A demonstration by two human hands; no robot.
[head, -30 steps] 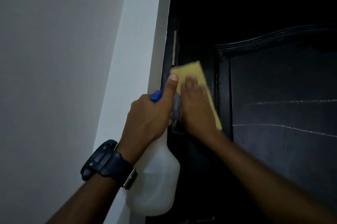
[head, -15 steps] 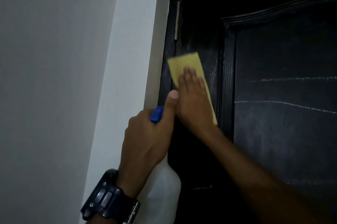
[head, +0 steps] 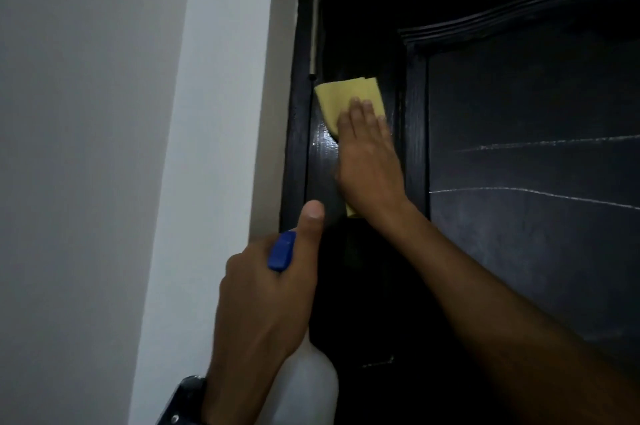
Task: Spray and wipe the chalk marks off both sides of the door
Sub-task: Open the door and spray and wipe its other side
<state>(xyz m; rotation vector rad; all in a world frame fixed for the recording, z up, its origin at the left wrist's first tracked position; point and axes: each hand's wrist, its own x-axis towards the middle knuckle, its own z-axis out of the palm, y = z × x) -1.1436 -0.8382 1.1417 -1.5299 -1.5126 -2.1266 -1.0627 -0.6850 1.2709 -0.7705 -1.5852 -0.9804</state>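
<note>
A folded yellow cloth (head: 349,100) is pressed flat-fingered against the black door (head: 519,251) by the right hand (head: 369,161), while a white, unlabelled spray bottle (head: 304,390), cut off below, is gripped by the left hand (head: 266,300).

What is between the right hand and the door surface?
In the head view, a folded yellow cloth lies between the right hand and the door.
</note>
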